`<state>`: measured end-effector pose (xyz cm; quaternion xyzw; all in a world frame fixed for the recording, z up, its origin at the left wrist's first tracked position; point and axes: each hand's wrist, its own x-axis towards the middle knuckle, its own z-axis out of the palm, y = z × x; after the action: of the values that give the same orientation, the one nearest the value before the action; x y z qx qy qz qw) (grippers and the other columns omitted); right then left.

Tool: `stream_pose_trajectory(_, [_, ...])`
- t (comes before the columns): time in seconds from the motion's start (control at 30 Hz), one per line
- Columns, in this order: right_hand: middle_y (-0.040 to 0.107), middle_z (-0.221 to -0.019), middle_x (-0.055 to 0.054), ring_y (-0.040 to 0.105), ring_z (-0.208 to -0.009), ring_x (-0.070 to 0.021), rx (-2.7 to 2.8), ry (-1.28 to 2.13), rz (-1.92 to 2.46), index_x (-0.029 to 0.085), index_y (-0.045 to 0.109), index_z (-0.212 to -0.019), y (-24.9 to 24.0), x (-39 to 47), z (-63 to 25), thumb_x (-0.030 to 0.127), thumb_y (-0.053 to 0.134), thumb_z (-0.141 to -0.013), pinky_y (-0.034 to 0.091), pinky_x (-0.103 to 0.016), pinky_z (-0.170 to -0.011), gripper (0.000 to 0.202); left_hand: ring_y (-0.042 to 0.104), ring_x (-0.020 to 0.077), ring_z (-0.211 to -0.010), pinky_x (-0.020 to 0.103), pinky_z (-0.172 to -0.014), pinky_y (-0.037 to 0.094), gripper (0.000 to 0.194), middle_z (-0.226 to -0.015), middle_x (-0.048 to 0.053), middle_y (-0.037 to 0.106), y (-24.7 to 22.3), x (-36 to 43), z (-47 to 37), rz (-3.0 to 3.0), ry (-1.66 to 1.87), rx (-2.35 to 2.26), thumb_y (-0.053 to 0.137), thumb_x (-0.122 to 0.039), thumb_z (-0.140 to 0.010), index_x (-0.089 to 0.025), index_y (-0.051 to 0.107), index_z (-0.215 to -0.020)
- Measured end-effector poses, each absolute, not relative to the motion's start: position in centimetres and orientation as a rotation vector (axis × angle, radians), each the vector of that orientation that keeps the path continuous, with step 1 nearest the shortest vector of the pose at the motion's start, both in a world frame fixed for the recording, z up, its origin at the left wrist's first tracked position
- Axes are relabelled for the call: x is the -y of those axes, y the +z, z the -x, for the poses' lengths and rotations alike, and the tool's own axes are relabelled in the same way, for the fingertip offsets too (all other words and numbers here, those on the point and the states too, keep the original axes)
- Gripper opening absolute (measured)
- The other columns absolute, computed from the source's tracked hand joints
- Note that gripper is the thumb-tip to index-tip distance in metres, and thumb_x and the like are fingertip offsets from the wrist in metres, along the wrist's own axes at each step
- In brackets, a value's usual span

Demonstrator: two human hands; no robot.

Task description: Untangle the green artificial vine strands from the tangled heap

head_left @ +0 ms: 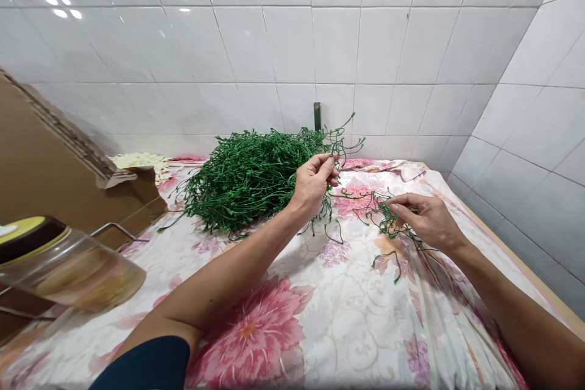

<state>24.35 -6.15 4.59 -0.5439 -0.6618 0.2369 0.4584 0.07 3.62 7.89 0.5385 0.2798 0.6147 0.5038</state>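
Note:
A large heap of thin green plastic-looking stems (251,173) with small knobby tips lies on the flowered cloth. At the heap's right edge, my left hand (317,180) is closed in a pinch on a few green stems, whose ends rise above the fingers and hang below them. My right hand (425,219) is to the right and lower, thumb and forefinger pressed together on a small tangle of the same stems (388,216). One stem seems to stretch between the hands. A loose curled stem (393,262) rests on the cloth under my right hand.
Flowered cloth (347,311) covers the surface, bunched at right. At left are a clear jar (91,268) with a dark and yellow lid, a cardboard piece (50,152), and pale small pieces (141,163). A tiled wall (338,42) closes the back; a metal strip (317,116) stands against it.

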Motion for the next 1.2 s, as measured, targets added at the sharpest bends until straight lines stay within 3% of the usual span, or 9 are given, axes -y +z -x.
stream_pose_trajectory(0.2, [0.077, -0.087, -0.007, 0.072, -0.077, -0.0198, 1.500, 0.810, 1.131, 0.018, 0.073, -0.099, 4.5, 6.3, -23.5, 0.048, 0.074, -0.086, 0.062, -0.031, -0.066, 0.033, 0.052, 0.0060, -0.050, 0.019, -0.048, 0.043, 0.030, -0.067, -0.002, 0.059, 6.8, -3.0, -1.0, -1.369, 1.428, -0.683, 0.074, -0.039, -0.084, -0.012, 0.071, -0.098])
stream_pose_trajectory(0.37, [0.077, -0.088, -0.009, 0.073, -0.075, -0.0196, 1.413, 0.903, 1.068, 0.017, 0.067, -0.101, 4.6, 6.2, -23.5, 0.052, 0.077, -0.083, 0.064, -0.034, -0.066, 0.040, 0.050, 0.0051, -0.048, 0.019, -0.046, 0.039, 0.032, -0.066, -0.003, 0.058, 6.7, -2.7, -1.2, -1.395, 1.418, -0.683, 0.074, -0.042, -0.084, -0.013, 0.070, -0.098])
stream_pose_trajectory(0.53, [0.076, -0.087, -0.009, 0.072, -0.073, -0.0185, 1.412, 0.921, 1.070, 0.016, 0.068, -0.098, 4.6, 6.2, -23.4, 0.053, 0.076, -0.084, 0.064, -0.034, -0.066, 0.040, 0.050, 0.0050, -0.047, 0.018, -0.045, 0.037, 0.030, -0.066, -0.003, 0.058, 6.6, -2.7, -1.1, -1.405, 1.409, -0.684, 0.073, -0.041, -0.085, -0.013, 0.070, -0.098])
stream_pose_trajectory(0.8, [0.073, -0.089, -0.004, 0.067, -0.065, -0.0136, 1.137, 0.707, 0.922, 0.020, 0.062, -0.100, 5.0, 5.7, -24.6, 0.041, 0.078, -0.085, 0.061, -0.029, -0.058, 0.030, 0.046, 0.0046, -0.045, 0.018, -0.042, 0.034, 0.027, -0.066, -0.003, 0.057, 6.6, -2.6, -1.1, -1.419, 1.358, -0.743, 0.072, -0.037, -0.086, -0.012, 0.068, -0.096])
stream_pose_trajectory(1.07, [0.077, -0.089, -0.009, 0.066, -0.059, -0.0167, 1.387, 0.601, 1.420, 0.018, 0.067, -0.101, 3.7, 4.6, -26.7, 0.042, 0.067, -0.087, 0.055, -0.028, -0.046, 0.028, 0.032, 0.0016, -0.040, 0.020, -0.040, 0.021, 0.031, -0.064, -0.002, 0.059, 7.4, -1.5, -1.3, -1.454, 1.201, -0.711, 0.072, -0.039, -0.084, -0.011, 0.070, -0.096])
stream_pose_trajectory(1.2, [0.079, -0.090, -0.007, 0.070, -0.064, -0.0196, 1.591, 0.346, 1.613, 0.020, 0.074, -0.098, 3.5, 4.4, -27.1, 0.037, 0.061, -0.088, 0.056, -0.032, -0.057, 0.024, 0.030, 0.0023, -0.043, 0.021, -0.042, 0.019, 0.030, -0.064, -0.001, 0.060, 7.7, -0.5, -1.5, -1.503, 1.113, -0.699, 0.072, -0.039, -0.084, -0.011, 0.072, -0.097])
